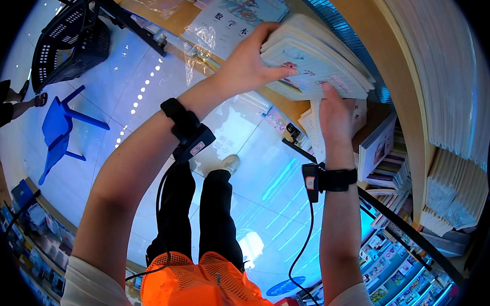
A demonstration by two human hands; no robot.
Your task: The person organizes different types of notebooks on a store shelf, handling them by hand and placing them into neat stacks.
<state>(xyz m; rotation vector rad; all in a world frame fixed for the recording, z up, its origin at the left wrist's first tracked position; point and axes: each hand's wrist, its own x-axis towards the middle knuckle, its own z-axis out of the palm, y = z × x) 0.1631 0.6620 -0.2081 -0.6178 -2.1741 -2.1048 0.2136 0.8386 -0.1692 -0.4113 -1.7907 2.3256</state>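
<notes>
A thick stack of pale exercise books (314, 59) is held between my two hands above a wooden shelf. My left hand (253, 63) grips its left end, thumb across the top cover and fingers behind. At the near edge, my right hand (336, 112) presses its thumb on the cover, with its other fingers hidden beneath. Another exercise book (234, 21) with a coloured drawing on its cover lies on the shelf just beyond my left hand. Loose booklets (314, 125) rest under and beside my right hand.
The wooden shelf (175, 20) curves round in front of me, with clear plastic wrap (153, 1) on it. Tall stacks of booklets (441, 71) fill the right side. On the floor at left are a blue plastic chair (59, 124) and a black basket (75, 43); a person's feet (36, 96) stand nearby.
</notes>
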